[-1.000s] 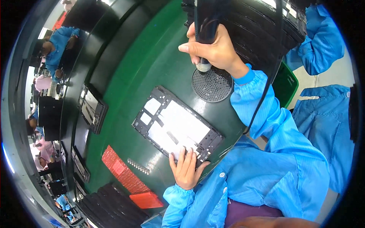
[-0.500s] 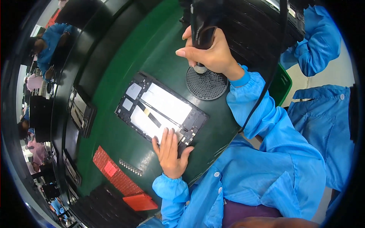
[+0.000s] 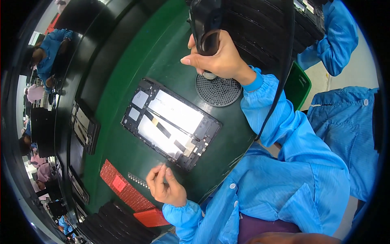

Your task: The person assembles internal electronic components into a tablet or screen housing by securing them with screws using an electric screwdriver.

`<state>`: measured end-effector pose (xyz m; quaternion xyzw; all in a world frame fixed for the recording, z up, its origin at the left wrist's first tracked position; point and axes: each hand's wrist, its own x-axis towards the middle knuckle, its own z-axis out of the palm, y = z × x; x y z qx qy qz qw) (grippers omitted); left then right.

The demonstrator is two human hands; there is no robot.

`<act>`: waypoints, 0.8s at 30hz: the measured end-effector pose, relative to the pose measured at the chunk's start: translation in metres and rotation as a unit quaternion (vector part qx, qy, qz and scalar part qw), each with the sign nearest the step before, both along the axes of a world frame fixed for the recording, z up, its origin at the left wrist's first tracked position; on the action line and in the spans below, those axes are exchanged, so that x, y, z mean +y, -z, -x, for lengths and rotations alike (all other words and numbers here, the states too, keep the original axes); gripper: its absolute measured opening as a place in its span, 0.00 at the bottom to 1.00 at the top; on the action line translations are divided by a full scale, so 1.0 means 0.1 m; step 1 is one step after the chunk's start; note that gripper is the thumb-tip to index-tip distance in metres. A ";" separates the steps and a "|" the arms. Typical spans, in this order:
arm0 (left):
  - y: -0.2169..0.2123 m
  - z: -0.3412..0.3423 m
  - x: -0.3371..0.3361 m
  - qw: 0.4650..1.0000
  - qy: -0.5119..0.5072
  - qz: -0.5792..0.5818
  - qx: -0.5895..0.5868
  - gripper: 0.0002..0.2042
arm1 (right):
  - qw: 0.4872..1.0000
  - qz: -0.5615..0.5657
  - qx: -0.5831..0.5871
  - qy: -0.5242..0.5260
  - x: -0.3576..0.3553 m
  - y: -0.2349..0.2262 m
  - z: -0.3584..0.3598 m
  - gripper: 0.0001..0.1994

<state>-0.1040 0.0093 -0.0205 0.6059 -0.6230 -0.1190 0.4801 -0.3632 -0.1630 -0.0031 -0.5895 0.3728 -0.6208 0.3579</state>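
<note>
Tablet (image 3: 172,122) lay on green table (image 3: 229,136), already opened, not yet covered; fastening left, couldn't tell. Left hand (image 3: 167,188) just beside, fingertips bunched, contents unclear. Right hand (image 3: 224,59) gripped black power screwdriver (image 3: 205,24) by round dish (image 3: 220,93).

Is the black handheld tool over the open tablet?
No: the right hand holds the black handheld tool by the round perforated dish, clear of the open tablet.

Black handheld tool (image 3: 206,24) runs off the top edge, and the right hand (image 3: 222,59) covers part of it. Can't tell if the left hand (image 3: 167,187) has anything between its fingertips. Workers (image 3: 52,53) far left are too tiny for detail.
</note>
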 end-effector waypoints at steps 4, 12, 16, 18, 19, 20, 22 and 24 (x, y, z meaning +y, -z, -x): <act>0.05 -0.22 0.15 0.996 -0.049 -0.054 0.048 0.06 | 0.998 -0.058 -0.034 -0.014 0.04 -0.08 -0.14 0.14; -0.02 -0.31 -0.08 0.908 -0.020 -0.207 0.363 0.05 | 0.987 0.110 -0.058 -0.099 0.09 -0.34 -0.21 0.14; -0.05 -0.25 -0.20 0.904 0.001 -0.251 0.347 0.05 | 0.980 0.109 -0.043 -0.158 0.21 -0.42 -0.61 0.15; 0.00 -0.25 -0.26 0.908 0.024 -0.262 0.327 0.06 | 0.979 0.090 -0.049 -0.175 0.29 -0.45 -0.75 0.17; 0.01 -0.26 -0.29 0.907 0.025 -0.258 0.331 0.06 | 0.979 0.093 -0.045 -0.176 0.32 -0.46 -0.80 0.17; 0.01 -0.28 -0.32 0.908 0.026 -0.250 0.334 0.06 | 0.977 0.103 -0.039 -0.184 0.33 -0.47 -0.84 0.17; 0.01 -0.34 -0.44 0.915 0.029 -0.236 0.327 0.06 | 0.977 0.089 -0.042 -0.187 0.36 -0.50 -0.96 0.17; 0.02 -0.42 -0.63 0.920 0.033 -0.228 0.317 0.07 | 0.977 0.093 -0.017 -0.192 0.32 -0.58 -1.06 0.17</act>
